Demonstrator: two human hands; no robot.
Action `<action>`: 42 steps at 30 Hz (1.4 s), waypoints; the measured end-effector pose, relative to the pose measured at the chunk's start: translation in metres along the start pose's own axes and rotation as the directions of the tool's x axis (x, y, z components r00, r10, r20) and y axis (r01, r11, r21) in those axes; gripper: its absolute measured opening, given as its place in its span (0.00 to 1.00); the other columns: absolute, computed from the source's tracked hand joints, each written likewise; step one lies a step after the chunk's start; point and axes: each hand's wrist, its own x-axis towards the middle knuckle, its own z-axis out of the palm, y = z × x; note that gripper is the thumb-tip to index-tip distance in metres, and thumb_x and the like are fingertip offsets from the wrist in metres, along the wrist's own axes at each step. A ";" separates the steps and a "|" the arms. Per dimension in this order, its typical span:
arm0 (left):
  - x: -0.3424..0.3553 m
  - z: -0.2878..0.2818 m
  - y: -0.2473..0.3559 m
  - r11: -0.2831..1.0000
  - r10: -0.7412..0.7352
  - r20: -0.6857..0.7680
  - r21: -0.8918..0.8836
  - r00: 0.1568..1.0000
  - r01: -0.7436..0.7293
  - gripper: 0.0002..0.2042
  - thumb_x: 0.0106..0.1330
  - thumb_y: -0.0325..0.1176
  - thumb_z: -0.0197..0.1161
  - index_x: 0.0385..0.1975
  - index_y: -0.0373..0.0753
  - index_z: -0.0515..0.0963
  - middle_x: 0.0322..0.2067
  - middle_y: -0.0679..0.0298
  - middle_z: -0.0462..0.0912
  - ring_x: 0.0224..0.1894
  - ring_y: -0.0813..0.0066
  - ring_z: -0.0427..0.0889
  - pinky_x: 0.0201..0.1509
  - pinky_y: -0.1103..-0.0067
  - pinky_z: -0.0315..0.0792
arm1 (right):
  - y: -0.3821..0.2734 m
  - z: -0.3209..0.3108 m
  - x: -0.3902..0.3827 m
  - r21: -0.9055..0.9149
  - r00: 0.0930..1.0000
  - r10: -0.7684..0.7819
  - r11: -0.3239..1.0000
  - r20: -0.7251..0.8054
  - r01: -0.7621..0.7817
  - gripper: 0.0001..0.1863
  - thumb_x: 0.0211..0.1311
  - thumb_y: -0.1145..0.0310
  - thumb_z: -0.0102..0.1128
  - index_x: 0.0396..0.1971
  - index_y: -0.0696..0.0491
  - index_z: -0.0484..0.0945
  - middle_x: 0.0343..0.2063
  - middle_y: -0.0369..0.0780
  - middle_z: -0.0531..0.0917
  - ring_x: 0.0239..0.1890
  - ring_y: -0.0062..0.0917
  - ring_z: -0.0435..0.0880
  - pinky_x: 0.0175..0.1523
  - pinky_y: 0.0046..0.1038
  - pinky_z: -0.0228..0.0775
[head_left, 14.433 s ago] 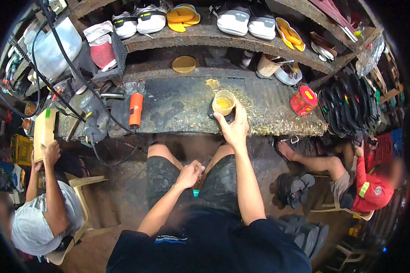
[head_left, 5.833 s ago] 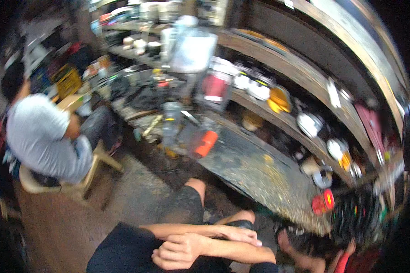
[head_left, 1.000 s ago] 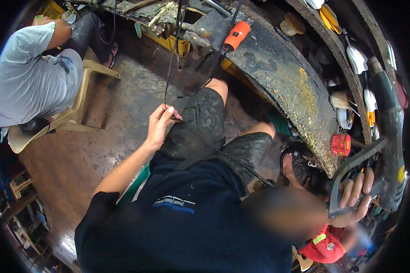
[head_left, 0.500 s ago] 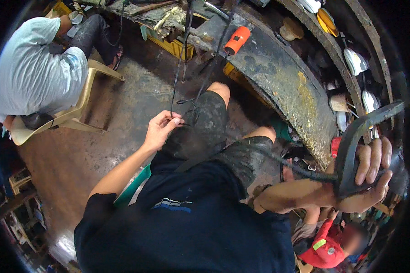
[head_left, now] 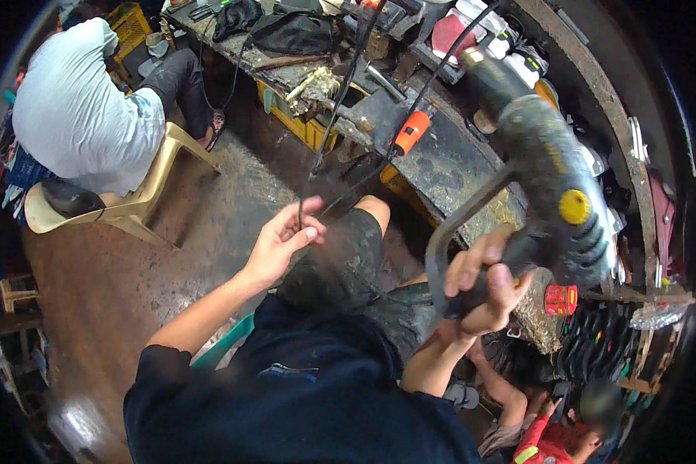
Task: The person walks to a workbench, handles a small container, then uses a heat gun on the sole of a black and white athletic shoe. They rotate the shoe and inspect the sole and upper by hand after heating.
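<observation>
Early stage, I'd guess: off the desk (head_left: 460,182), up in the air right of centre, is the heat gun (head_left: 553,162); nozzle not yet on any piece. Right hand (head_left: 487,288): fingers wrapped round its grip. Left hand (head_left: 286,236): fingers pinching black cord (head_left: 335,116). Desk: dark slab, crusty right end. Heat gun: scuffed dark barrel, ribbed tail, looped guard, yellow knob (head_left: 574,206). Orange cylinder (head_left: 412,133) on desk: smooth. Cord: thin, bendy-looking.
</observation>
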 end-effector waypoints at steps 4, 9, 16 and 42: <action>0.001 0.000 0.008 0.951 -0.023 0.055 -0.308 0.998 0.039 0.24 0.82 0.38 0.53 0.74 0.39 0.66 0.41 0.59 0.84 0.45 0.69 0.82 0.57 0.70 0.74 | 0.008 -0.005 -0.009 -0.062 0.987 0.158 0.985 -0.017 -0.159 0.32 0.59 0.75 0.69 0.60 0.64 0.63 0.33 0.47 0.76 0.19 0.27 0.78 0.18 0.29 0.75; -0.017 -0.001 -0.004 0.946 0.153 0.035 -0.295 0.988 -0.136 0.23 0.84 0.40 0.45 0.74 0.41 0.65 0.43 0.56 0.80 0.44 0.65 0.81 0.56 0.65 0.76 | 0.017 -0.013 -0.013 -0.047 0.925 0.380 0.924 -0.018 -0.380 0.32 0.59 0.74 0.69 0.61 0.61 0.63 0.33 0.46 0.75 0.19 0.25 0.76 0.17 0.26 0.73; -0.027 -0.004 -0.003 0.984 0.164 0.149 -0.098 0.975 -0.150 0.19 0.84 0.31 0.46 0.70 0.39 0.73 0.40 0.61 0.80 0.35 0.74 0.80 0.42 0.77 0.80 | 0.049 -0.037 -0.005 0.134 0.779 0.619 0.768 0.096 -0.627 0.31 0.65 0.70 0.65 0.65 0.63 0.64 0.32 0.41 0.70 0.21 0.21 0.72 0.18 0.23 0.68; 0.022 0.043 0.008 0.598 0.566 0.260 0.523 0.782 -0.607 0.08 0.61 0.21 0.73 0.38 0.40 0.85 0.43 0.61 0.80 0.50 0.63 0.81 0.57 0.69 0.77 | 0.222 -0.045 0.054 -0.104 0.423 0.807 0.502 0.412 -0.858 0.40 0.60 0.60 0.80 0.64 0.54 0.61 0.42 0.43 0.81 0.30 0.24 0.84 0.32 0.26 0.80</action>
